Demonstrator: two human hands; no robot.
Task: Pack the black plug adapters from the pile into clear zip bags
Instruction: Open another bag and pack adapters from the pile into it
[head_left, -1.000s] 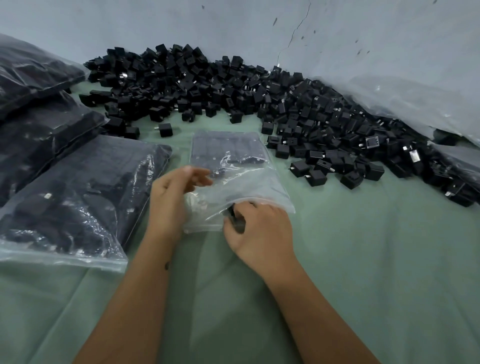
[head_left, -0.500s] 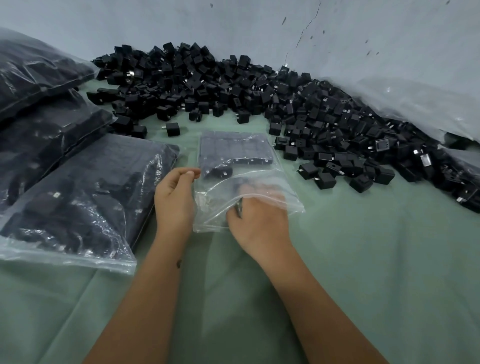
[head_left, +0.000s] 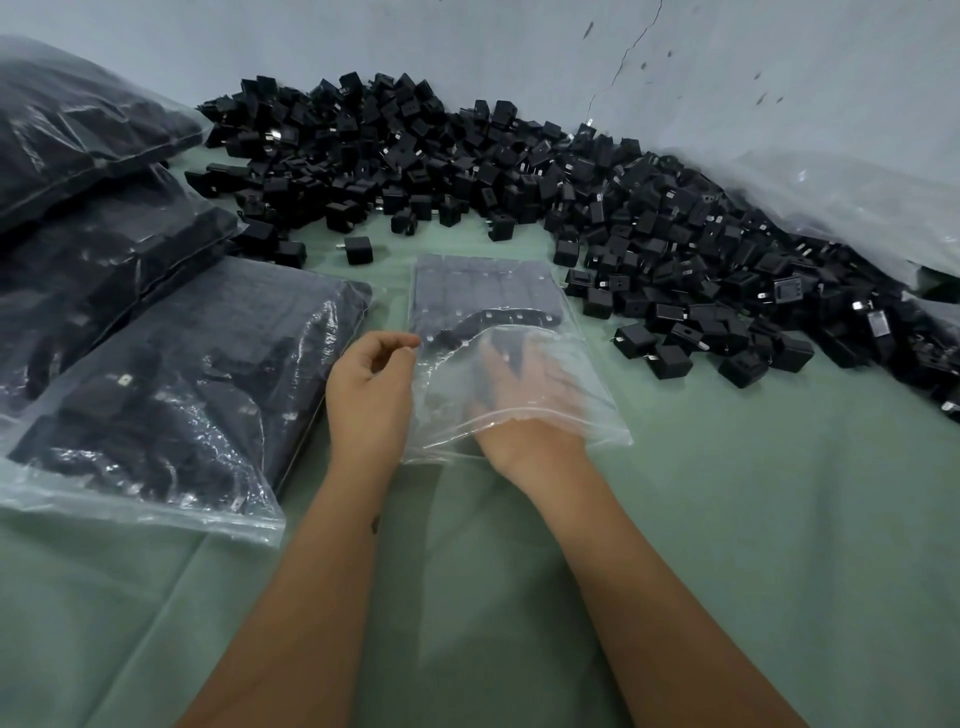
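Fingers of the right hand now reach deep inside the zip bag, blurred, grip unclear; left hand pinches its edge, so the adapter is nearly placed.

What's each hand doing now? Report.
Left hand: pinches the zip bag at its edge.
Right hand: inside the bag, fingers spread, open.

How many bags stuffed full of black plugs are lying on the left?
3. The nearest full bag lies flat beside the left hand; a second is behind it, and a third at the far left corner. More may be hidden beyond the picture's edge.
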